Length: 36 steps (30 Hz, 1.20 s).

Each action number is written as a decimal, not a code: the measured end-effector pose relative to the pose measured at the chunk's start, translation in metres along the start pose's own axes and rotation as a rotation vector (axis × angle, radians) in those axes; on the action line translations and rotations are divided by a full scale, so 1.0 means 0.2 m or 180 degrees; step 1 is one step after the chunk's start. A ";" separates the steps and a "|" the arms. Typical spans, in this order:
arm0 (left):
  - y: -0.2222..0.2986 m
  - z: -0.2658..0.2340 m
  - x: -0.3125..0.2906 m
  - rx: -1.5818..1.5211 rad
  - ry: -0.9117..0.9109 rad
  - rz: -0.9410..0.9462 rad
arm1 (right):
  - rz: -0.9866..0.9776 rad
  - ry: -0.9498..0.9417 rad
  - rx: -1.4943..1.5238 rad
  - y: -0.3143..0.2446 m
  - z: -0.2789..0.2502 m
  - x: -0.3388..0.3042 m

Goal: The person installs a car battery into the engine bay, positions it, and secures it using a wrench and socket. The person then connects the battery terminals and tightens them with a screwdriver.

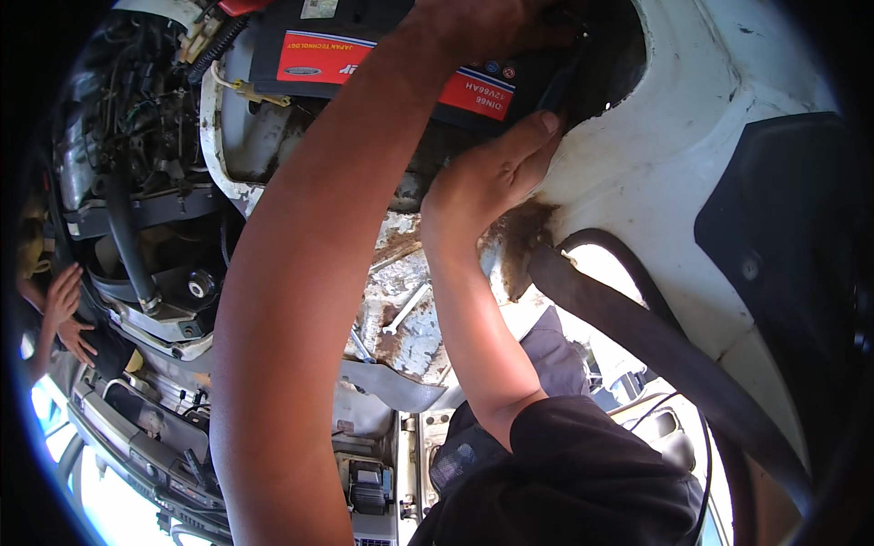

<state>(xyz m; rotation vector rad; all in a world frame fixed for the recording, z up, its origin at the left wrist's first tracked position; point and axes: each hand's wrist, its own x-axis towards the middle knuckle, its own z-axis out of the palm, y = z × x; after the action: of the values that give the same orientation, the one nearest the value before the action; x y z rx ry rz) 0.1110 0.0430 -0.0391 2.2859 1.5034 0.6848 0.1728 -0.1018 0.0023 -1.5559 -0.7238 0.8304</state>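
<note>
A black car battery [391, 64] with a red label sits in a worn white engine bay at the top. Across its front reaches my left arm. My left hand [482, 25] is over the battery's far right part, with its fingers in shadow and partly cut off by the upper edge. Below the battery's right end is my right hand [492, 177], its thumb stretched up beside the battery. The other fingers of that hand are partly hidden, and I see nothing gripped in it. A wrench [407, 309] lies on the rusty, peeling metal left of my right forearm.
A second metal tool [361, 346] lies partly behind my left arm. A thick dark hose [637, 318] crosses the right side beside white bodywork [692, 82]. Engine parts [127, 200] fill the left. Another person's hands [68, 309] show at the far left.
</note>
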 end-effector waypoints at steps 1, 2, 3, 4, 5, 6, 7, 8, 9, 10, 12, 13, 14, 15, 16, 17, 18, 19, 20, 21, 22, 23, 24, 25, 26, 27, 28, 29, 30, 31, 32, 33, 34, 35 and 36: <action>0.00 -0.01 0.00 -0.0050 0.0001 0.0015 | -0.0179 0.0069 -0.0070 -0.01 0.02 0.00; 0.00 -0.02 0.00 -0.0103 0.0001 0.0033 | -0.0358 0.0145 -0.0145 -0.03 0.04 0.01; 0.01 -0.04 0.01 -0.0137 -0.0053 -0.0010 | -0.0507 0.0260 -0.0105 -0.02 0.07 0.03; 0.02 -0.05 0.02 -0.0174 -0.0109 -0.0051 | -0.0521 0.0266 -0.0126 -0.02 0.06 0.04; 0.03 -0.05 0.02 -0.0216 -0.0166 -0.0087 | -0.0536 0.0275 -0.0148 -0.02 0.06 0.05; 0.02 -0.03 0.02 -0.0102 -0.0113 -0.0067 | -0.0415 0.0161 -0.0229 -0.04 0.04 0.04; 0.01 -0.01 0.01 0.0007 -0.0061 -0.0042 | -0.0294 0.0052 -0.0314 -0.05 0.03 0.04; 0.00 0.02 0.01 0.0108 -0.0009 -0.0014 | -0.0288 0.0152 -0.0212 -0.06 0.04 0.05; 0.04 0.02 0.05 0.0063 -0.0046 -0.0004 | -0.0336 0.0311 -0.0127 -0.14 0.05 0.08; 0.02 -0.02 0.03 0.0156 -0.0129 -0.0122 | -0.0262 0.0340 0.0033 -0.19 0.09 0.06; -0.01 -0.05 0.00 0.0229 -0.0207 -0.0237 | -0.0154 0.0321 0.0209 -0.22 0.13 0.06; -0.01 -0.04 0.01 0.0217 -0.0203 -0.0238 | -0.0132 0.0341 0.0276 -0.23 0.14 0.07; -0.02 -0.03 0.00 0.0212 -0.0198 -0.0244 | -0.0088 0.0259 0.0349 -0.25 0.14 0.08; -0.01 -0.02 0.01 0.0189 -0.0164 -0.0233 | -0.0050 0.0191 0.0410 -0.27 0.13 0.10; 0.00 -0.02 0.01 0.0172 -0.0130 -0.0229 | -0.0008 0.0116 0.0475 -0.30 0.12 0.11; 0.01 -0.02 0.01 0.0161 -0.0096 -0.0230 | 0.0117 0.0098 0.0353 -0.33 0.11 0.11; 0.01 -0.02 0.01 0.0144 -0.0096 -0.0204 | 0.0233 0.0084 0.0232 -0.36 0.10 0.12; 0.01 -0.02 0.01 0.0130 -0.0096 -0.0181 | 0.0352 0.0066 0.0113 -0.37 0.09 0.12; 0.02 -0.02 0.01 0.0118 -0.0095 -0.0161 | -0.0312 0.0136 -0.0234 -0.35 0.08 0.13; 0.02 -0.02 0.01 0.0074 -0.0132 -0.0164 | -0.0977 0.0204 -0.0578 -0.30 0.07 0.15; 0.02 -0.03 0.02 0.0031 -0.0169 -0.0166 | -0.1643 0.0271 -0.0922 -0.24 0.06 0.17; 0.02 -0.04 0.02 -0.0009 -0.0215 -0.0172 | -0.2298 0.0336 -0.1264 -0.17 0.05 0.20; 0.02 -0.04 0.01 0.0044 -0.0163 -0.0138 | -0.2369 0.0346 -0.1253 -0.16 0.06 0.19; 0.01 -0.03 0.01 0.0099 -0.0111 -0.0105 | -0.2024 0.0263 -0.1015 -0.16 0.05 0.17; 0.01 -0.03 0.00 0.0158 -0.0060 -0.0072 | -0.1537 0.0186 -0.0673 -0.16 0.05 0.13; 0.00 -0.03 0.00 0.0179 -0.0070 -0.0082 | -0.1122 0.0082 -0.0421 -0.17 0.05 0.11; 0.00 -0.02 0.00 0.0177 -0.0076 -0.0082 | -0.0856 -0.0023 -0.0277 -0.22 0.06 0.10; -0.01 -0.02 0.00 0.0182 -0.0083 -0.0087 | -0.0602 -0.0110 -0.0159 -0.27 0.06 0.10; -0.01 -0.02 0.01 0.0168 -0.0078 -0.0079 | -0.0440 -0.0194 -0.0091 -0.30 0.07 0.11; 0.00 -0.02 0.01 0.0158 -0.0075 -0.0076 | -0.0304 -0.0261 -0.0081 -0.32 0.06 0.14; 0.00 -0.02 0.02 0.0152 -0.0073 -0.0077 | -0.0183 -0.0346 -0.0068 -0.31 0.05 0.13; 0.00 -0.02 0.02 0.0033 -0.0224 -0.0169 | -0.0080 -0.0407 -0.0067 -0.29 0.04 0.13; 0.00 -0.02 0.01 -0.0089 -0.0376 -0.0262 | -0.0019 -0.0447 -0.0097 -0.27 0.03 0.12; 0.01 -0.02 0.03 -0.0259 -0.0470 -0.0315 | -0.0044 -0.0278 -0.0147 -0.19 0.02 0.10; 0.01 -0.02 0.04 -0.0155 -0.0326 -0.0231 | 0.0003 -0.0129 -0.0126 -0.13 0.02 0.09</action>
<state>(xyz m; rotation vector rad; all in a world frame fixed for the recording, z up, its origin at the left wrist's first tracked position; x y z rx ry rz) 0.1128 0.0487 -0.0333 2.1842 1.4977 0.5692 0.1803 -0.0815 0.0265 -1.5786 -0.7730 0.8548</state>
